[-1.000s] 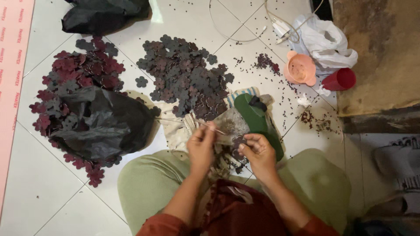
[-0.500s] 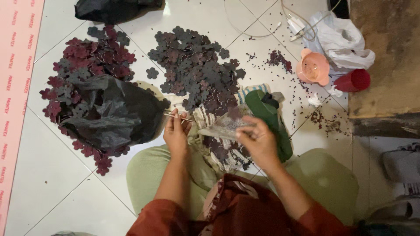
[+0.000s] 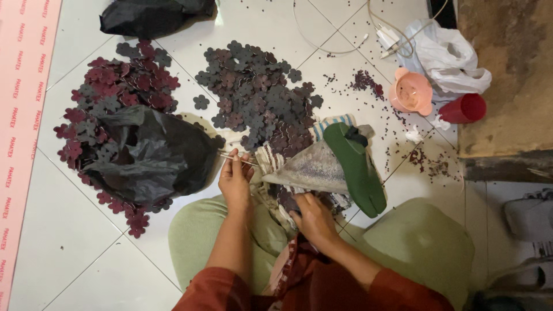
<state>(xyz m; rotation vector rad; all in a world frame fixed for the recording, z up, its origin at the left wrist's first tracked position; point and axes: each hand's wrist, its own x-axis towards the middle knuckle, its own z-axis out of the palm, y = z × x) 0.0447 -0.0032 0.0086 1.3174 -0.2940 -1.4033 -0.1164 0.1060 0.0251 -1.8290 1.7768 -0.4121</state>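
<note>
Fingers: my left hand point(image 3: 235, 179) pinched a thin stick point(image 3: 237, 158) by its end, fingers shut tight on it.
Other fingers: my right hand point(image 3: 314, 219) curled down on dark flower shapes in my lap; I could not tell if it held one.
Stick: it lay almost flat, pointing from the black bag point(image 3: 151, 154) toward the clear bag point(image 3: 311, 168).
Flowers: one big dark pile point(image 3: 256, 95) sat on the floor ahead of me, and a redder pile point(image 3: 124, 89) sat to the left, partly under the black bag.
Doing it well: I thought I should hold the stick still and keep the pinch close to the tip, so a small flower would not slip off.
Also: I thought picking one flower at a time would work best.
Edges: the green slipper point(image 3: 354, 167) lay just beside the clear bag on the right, so that side was tight.
More edges: the pink cup point(image 3: 410, 92) and red cup point(image 3: 464, 108) stood well apart, near the brown mat point(image 3: 507, 75).
Open room: white floor point(image 3: 75, 242) lay bare to my lower left.
</note>
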